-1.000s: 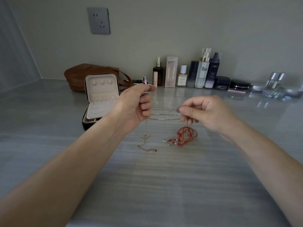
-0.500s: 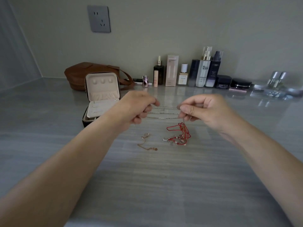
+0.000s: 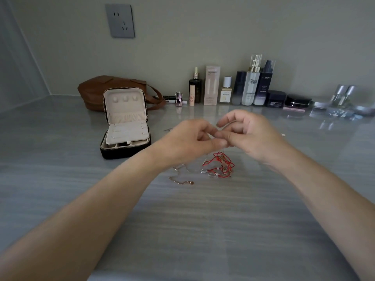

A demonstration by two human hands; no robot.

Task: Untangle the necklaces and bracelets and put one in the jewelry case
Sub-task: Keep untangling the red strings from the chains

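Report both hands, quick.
Left hand: pinching the thin silver chain.
Right hand: pinching the same chain.

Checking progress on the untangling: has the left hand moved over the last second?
Yes. The left hand has shifted right, away from the jewelry case, to meet the right hand.

Two hands (image 3: pixel 189 139), one jewelry case (image 3: pixel 125 153), one silver chain (image 3: pixel 223 149), one red cord tangle (image 3: pixel 222 164), one gold chain (image 3: pixel 179 181)
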